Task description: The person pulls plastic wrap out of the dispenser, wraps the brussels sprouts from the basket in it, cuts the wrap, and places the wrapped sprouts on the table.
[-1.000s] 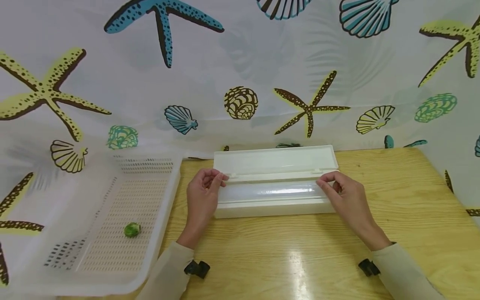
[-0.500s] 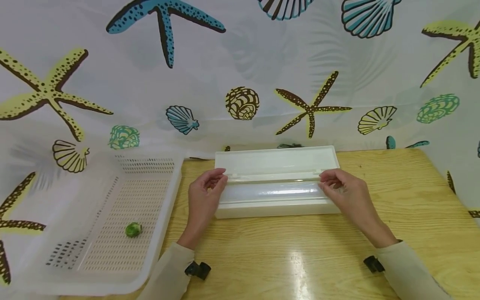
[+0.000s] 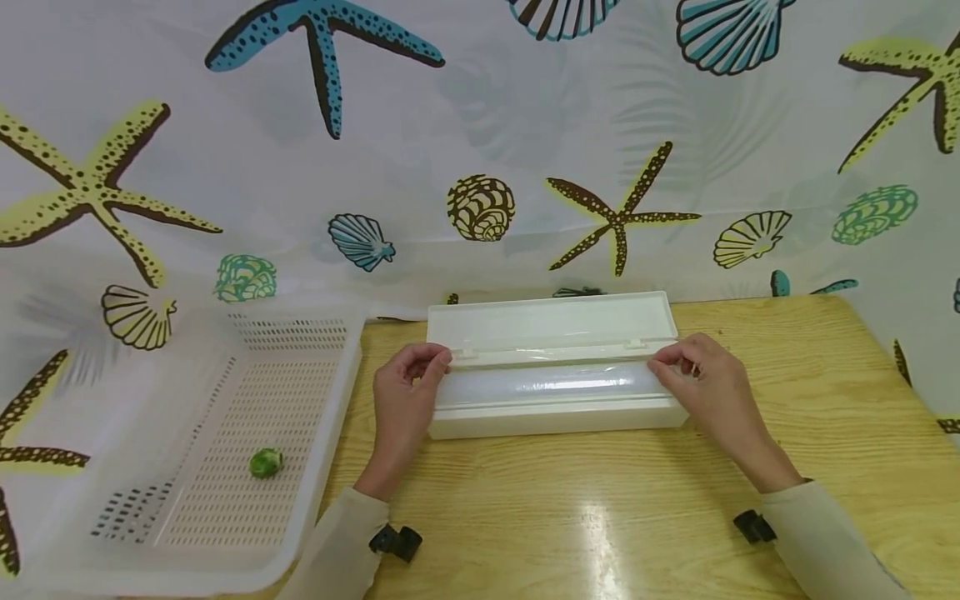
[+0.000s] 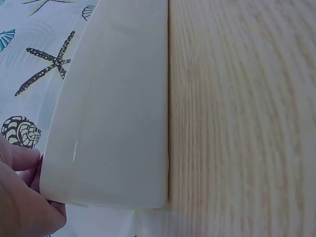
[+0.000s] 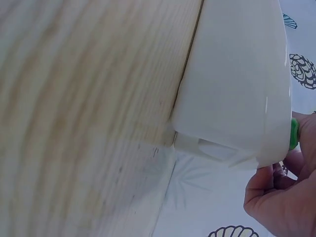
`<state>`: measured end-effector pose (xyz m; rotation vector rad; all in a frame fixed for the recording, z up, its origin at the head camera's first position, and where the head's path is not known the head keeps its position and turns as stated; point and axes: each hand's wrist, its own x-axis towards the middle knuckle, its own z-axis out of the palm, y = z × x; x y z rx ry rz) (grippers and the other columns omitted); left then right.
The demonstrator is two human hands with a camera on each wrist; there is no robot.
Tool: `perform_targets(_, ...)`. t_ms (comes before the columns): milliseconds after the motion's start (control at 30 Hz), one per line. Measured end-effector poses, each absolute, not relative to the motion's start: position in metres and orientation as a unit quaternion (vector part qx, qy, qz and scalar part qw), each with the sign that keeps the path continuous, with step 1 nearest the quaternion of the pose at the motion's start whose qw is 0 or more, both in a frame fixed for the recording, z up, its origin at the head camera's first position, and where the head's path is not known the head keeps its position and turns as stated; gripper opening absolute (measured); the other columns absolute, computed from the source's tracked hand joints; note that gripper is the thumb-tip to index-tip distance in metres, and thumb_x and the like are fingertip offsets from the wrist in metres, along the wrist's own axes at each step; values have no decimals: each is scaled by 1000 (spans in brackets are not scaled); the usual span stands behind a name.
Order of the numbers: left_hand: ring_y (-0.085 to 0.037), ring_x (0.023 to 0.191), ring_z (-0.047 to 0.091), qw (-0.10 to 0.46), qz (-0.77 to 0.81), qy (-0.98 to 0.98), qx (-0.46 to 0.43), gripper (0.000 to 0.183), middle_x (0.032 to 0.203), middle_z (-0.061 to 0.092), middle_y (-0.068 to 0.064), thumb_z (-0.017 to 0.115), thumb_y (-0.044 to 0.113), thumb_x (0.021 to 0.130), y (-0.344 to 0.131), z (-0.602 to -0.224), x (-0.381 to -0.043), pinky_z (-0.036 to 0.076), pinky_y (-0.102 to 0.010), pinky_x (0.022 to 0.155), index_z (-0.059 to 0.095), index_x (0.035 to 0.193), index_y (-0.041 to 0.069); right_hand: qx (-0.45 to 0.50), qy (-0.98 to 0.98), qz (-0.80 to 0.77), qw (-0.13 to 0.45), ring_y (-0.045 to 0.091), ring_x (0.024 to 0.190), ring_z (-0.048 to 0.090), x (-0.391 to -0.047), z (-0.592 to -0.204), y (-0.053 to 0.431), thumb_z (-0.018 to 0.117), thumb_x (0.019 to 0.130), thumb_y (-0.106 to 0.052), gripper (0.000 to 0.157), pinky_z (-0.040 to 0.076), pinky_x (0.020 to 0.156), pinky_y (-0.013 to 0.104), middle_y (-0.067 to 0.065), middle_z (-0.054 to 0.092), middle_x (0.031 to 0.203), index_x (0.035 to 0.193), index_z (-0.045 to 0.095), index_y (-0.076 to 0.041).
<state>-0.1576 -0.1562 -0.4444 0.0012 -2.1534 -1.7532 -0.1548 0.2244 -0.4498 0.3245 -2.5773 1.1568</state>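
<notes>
A white cling film dispenser (image 3: 558, 419) lies on the table with its lid (image 3: 551, 321) tipped back. Inside it is a roll of clear cling film (image 3: 547, 383); glints on the film run toward the hinge side between the hands. My left hand (image 3: 405, 387) pinches the film between thumb and fingers at the left end. At the right end my right hand (image 3: 701, 383) pinches it the same way. Both wrist views show the dispenser's plain front, with the fingers partly hidden behind its ends. A small green part (image 5: 294, 133) shows beside the right fingers.
A white perforated basket (image 3: 318, 467) stands on the left, holding a small green Brussels sprout (image 3: 266, 462). Behind the wooden table (image 3: 525, 508) hangs a cloth (image 3: 420, 183) printed with starfish and shells. The dispenser's raised lid is close to that cloth.
My right hand has shifted a little to the right along the dispenser. The left hand stays almost where it was. Glints on the film have moved toward the hinge side.
</notes>
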Motion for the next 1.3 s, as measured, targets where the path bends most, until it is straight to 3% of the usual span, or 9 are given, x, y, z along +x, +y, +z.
perform_targets(100,-19,76,66,184,-618,-764,0,10,90,75,-16,77,8,104,-157,-444,-157,37,-20,56,77,103,-2,113,-896,404,147,20,83,52,-155,-449,225,80,103,-13,6,41,65,23,3,61,93,101,80,-8)
perform_targets(367,-17,76,69,187,-635,-750,-10,8,96,77,-19,73,2,105,-157,-443,-158,50,-19,63,74,104,-6,94,-886,437,120,21,81,53,-155,-447,223,73,109,-20,13,41,65,22,4,62,88,108,75,-7)
perform_targets(633,-13,75,62,199,-627,-754,-11,12,96,77,-19,74,6,106,-156,-442,-160,48,-18,64,75,103,-6,81,-875,456,142,21,83,53,-156,-447,221,73,109,-22,16,41,64,21,5,68,93,111,76,-6)
perform_targets(767,-16,75,55,212,-607,-766,-2,12,96,77,-16,76,9,105,-157,-441,-160,42,-20,65,76,100,-3,84,-872,459,151,21,95,54,-158,-445,219,72,110,-22,18,43,81,29,8,69,104,110,76,-5)
perform_targets(900,-19,79,59,210,-608,-765,-3,13,98,77,-17,76,9,105,-155,-440,-158,44,-21,68,75,102,-4,83,-871,458,155,24,110,56,-157,-444,219,70,110,-22,19,42,94,43,13,71,118,110,75,-4)
perform_targets(1133,-21,89,70,218,-623,-751,-9,9,96,77,-18,74,2,104,-154,-444,-156,53,-21,80,73,102,-7,75,-873,461,142,22,106,57,-151,-445,219,70,111,-26,21,45,83,25,10,75,119,114,75,-6)
perform_targets(1300,-20,87,71,220,-637,-738,-29,9,95,76,-19,74,2,104,-155,-442,-156,55,-22,79,73,104,-7,78,-868,463,162,17,103,59,-151,-445,217,70,110,-22,18,45,82,23,8,75,114,114,74,-5)
